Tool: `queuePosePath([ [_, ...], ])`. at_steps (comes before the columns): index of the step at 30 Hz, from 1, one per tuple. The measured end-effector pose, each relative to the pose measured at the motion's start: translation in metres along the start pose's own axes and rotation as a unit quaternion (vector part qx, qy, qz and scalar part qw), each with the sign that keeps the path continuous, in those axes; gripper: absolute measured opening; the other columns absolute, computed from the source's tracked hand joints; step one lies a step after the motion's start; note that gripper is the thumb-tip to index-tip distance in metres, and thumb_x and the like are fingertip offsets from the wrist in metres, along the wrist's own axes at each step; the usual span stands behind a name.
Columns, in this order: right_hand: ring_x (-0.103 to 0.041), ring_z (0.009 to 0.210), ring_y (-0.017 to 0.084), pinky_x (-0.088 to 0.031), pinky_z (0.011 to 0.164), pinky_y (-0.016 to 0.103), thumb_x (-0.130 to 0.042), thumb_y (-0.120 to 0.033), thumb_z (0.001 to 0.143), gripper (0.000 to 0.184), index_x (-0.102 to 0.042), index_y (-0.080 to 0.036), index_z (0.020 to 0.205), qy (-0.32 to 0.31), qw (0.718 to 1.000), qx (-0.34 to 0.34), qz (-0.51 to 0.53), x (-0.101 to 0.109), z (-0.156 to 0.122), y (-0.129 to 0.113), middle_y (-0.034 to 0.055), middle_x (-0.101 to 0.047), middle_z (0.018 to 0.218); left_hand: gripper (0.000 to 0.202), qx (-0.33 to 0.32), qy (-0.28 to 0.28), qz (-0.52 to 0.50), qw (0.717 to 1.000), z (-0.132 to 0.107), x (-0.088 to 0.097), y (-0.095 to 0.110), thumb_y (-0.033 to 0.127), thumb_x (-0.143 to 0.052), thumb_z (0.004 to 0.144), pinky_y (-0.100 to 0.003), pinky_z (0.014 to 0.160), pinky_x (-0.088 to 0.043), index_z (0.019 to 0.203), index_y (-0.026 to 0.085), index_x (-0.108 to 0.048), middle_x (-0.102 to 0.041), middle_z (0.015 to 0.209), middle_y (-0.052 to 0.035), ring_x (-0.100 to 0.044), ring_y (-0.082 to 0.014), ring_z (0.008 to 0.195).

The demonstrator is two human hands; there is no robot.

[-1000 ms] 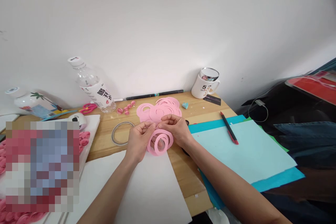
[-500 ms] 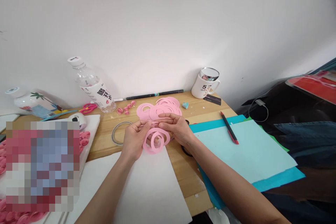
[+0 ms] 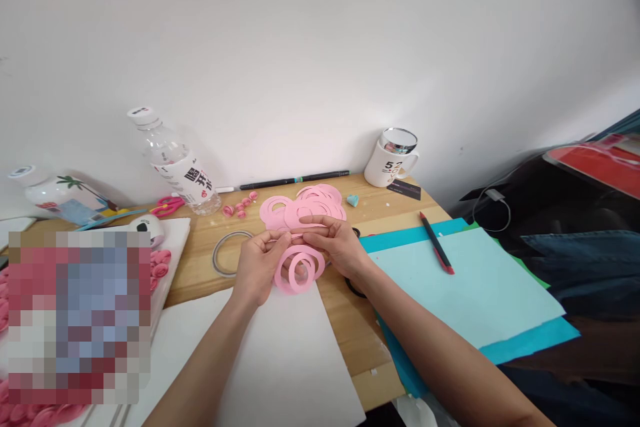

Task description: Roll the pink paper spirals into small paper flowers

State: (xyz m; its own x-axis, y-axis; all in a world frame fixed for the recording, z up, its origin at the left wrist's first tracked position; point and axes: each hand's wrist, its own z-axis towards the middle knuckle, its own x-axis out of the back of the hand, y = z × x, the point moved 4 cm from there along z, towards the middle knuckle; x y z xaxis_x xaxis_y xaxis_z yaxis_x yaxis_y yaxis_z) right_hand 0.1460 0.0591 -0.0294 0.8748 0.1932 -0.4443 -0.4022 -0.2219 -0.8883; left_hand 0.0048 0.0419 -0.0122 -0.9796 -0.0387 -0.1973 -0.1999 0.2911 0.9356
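A pink paper spiral (image 3: 301, 273) hangs in loops below my fingers, over a white sheet (image 3: 290, 360). My left hand (image 3: 260, 263) pinches one end of it between thumb and fingers. From the other side my right hand (image 3: 336, 241) pinches the same strip, its thumb close to the left one. The small part between the fingertips is mostly hidden. Just behind the hands lies a pile of pink paper spirals (image 3: 320, 203). A roll of tape (image 3: 220, 257) rests to the left of my left hand.
Small pink rolled paper roses (image 3: 243, 205) lie near a plastic bottle (image 3: 183, 173). A white mug (image 3: 387, 163) stands at the back right. A pen (image 3: 437, 243) lies on light blue paper (image 3: 465, 287). Pink scissors (image 3: 169, 205) are at the left, near a blurred-out patch.
The hanging loops of the paper spiral have shifted slightly right and narrowed a little. Both hands keep their pinch in nearly the same place.
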Motion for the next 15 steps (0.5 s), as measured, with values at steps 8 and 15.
queuePosePath([
  [8,-0.069,0.074,0.019,-0.053,0.066,0.029,-0.078,-0.024,0.057,0.037,-0.064,-0.017,0.091,0.018,1.000,0.001,0.005,0.0026,0.0018,0.0018,0.0066,-0.073,0.082,0.036,0.002,-0.005,0.018,1.000,-0.0001,0.0002,0.0012,0.040,-0.076,0.056,-0.023,0.048,-0.047,0.077,0.012,-0.067,-0.070,0.065,-0.0061,-0.062,-0.0152,0.052],
  [15,-0.066,0.059,0.014,-0.050,0.053,0.023,-0.081,-0.023,0.051,0.041,-0.064,-0.015,0.088,0.035,0.999,-0.012,-0.005,0.0053,0.0023,0.0040,0.0039,-0.072,0.073,0.034,0.017,-0.040,0.033,0.999,-0.0024,-0.0018,0.0010,0.042,-0.072,0.062,-0.022,0.042,-0.047,0.074,0.012,-0.063,-0.068,0.060,-0.0051,-0.060,-0.0144,0.046],
])
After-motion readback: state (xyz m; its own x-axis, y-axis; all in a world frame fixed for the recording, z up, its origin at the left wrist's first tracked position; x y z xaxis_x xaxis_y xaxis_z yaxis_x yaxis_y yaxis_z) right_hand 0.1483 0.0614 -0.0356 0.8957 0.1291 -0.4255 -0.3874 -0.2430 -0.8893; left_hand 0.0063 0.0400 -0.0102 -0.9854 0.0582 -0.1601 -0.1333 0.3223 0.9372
